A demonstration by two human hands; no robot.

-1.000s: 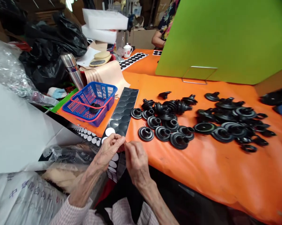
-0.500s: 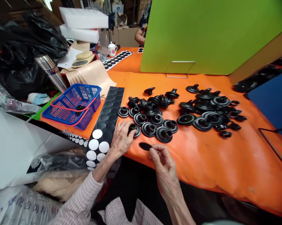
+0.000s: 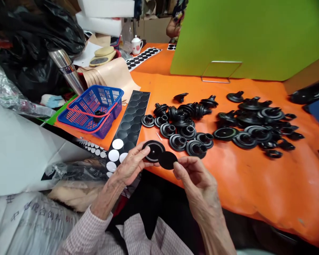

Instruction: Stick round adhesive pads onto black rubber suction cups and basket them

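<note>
My left hand (image 3: 131,164) grips a round black plastic part (image 3: 154,150) by its edge, its flat recessed face turned up with a small bright dot at the centre. Between thumb and fingertips my right hand (image 3: 198,179) pinches a thin black disc sticker (image 3: 168,160). The disc overlaps the lower right rim of the part; whether they touch I cannot tell. Left of my hands lies a black sheet of round stickers (image 3: 131,118), with white circles at its near end. Just beyond my hands stand several similar black parts (image 3: 178,141), stems up.
A blue basket (image 3: 114,102) with a pink handle holds a black piece at the left. More black parts (image 3: 251,124) are heaped at the right. A green board (image 3: 241,32) rises behind, with a wire stand (image 3: 220,72). A steel flask (image 3: 66,69) leans by black bags.
My left hand has lifted a black part off the table and turned its flat face up. My right hand has brought the disc sticker beside it. The view has shifted slightly.
</note>
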